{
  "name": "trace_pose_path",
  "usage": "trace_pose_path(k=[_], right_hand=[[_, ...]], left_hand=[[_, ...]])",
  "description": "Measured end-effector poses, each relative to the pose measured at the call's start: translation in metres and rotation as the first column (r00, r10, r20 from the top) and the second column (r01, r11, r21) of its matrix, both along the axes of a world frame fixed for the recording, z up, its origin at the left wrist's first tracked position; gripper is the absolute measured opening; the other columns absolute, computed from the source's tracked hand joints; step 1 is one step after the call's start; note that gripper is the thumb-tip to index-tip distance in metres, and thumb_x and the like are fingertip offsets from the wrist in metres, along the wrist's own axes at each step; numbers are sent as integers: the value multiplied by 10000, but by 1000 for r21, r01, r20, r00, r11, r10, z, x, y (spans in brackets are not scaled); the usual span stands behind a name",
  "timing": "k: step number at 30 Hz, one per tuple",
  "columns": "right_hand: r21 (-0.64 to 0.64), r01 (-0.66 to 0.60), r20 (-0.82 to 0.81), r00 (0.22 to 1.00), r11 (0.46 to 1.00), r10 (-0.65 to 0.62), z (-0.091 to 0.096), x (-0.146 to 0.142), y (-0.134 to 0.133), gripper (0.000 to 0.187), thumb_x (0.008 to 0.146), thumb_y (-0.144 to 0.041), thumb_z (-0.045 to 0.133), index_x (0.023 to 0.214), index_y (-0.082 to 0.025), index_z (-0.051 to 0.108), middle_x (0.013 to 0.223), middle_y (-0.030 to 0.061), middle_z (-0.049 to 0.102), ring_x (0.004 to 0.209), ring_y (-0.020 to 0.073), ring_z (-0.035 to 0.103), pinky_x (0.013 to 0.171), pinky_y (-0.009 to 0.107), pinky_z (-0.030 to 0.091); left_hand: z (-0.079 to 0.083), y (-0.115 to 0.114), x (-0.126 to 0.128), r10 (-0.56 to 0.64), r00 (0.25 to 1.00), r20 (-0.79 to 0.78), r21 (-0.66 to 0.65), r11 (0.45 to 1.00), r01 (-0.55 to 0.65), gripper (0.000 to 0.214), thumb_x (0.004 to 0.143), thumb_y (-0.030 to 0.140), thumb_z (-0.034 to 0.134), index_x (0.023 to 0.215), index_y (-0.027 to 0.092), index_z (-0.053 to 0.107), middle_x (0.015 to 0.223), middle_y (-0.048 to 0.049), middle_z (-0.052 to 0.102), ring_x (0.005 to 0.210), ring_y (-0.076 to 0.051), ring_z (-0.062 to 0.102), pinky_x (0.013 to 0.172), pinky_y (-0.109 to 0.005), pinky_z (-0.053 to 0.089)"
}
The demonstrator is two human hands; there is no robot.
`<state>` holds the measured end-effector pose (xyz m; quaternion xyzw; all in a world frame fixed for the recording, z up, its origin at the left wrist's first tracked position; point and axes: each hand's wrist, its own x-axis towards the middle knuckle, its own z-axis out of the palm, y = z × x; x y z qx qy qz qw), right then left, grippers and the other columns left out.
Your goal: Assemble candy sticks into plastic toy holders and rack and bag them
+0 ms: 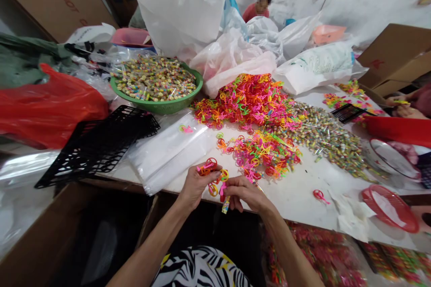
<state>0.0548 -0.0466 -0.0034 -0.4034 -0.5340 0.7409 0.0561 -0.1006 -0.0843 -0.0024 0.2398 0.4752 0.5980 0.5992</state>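
Our left hand [197, 184] and right hand [244, 190] are close together at the near edge of the surface [289, 197], both partly closed. The left holds a small cluster of ring-ended plastic pieces [208, 167] between thumb and fingers; the right pinches a pink piece [222, 188] beside them, with a patterned wrapped tube [225, 205] hanging just below. We cannot tell whether those two are joined. More such pieces lie in a heap [266, 154] just beyond. We judge them very light, fairly stiff and a little slick, their thin rings likely to bend or snap if squeezed, so we would grip the stem. The tube seems light too, its film slippery; we would pinch it gently mid-length.
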Motion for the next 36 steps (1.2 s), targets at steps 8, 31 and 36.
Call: trace_pose_path(k=[8,31,36], right_hand=[[-106,-189,-74,981,976,181,-1,13,19,131,628,-207,540,658,-107,618,439,-25,577,299,62,437,291,158,287],[180,-206,188,967,962,172,20,16,29,156,663,-203,516,554,-127,598,363,-52,501,279,48,384,281,145,250],[140,25,87,995,990,-38,8,19,32,170,675,-279,537,574,-143,554,404,-32,560,279,62,434,316,164,312]], left_hand=[[3,-1,-2,-110,991,-75,-55,993,106,263,535,234,755,772,130,708,717,-45,693,655,-151,609,658,-262,468],[10,-5,-32,-141,833,-535,196,938,285,143,681,259,648,772,165,705,762,-49,638,693,-158,575,610,-248,447],[-22,16,-30,87,944,-319,89,994,-61,261,632,277,691,861,152,679,778,-30,645,706,-141,574,673,-255,453]])
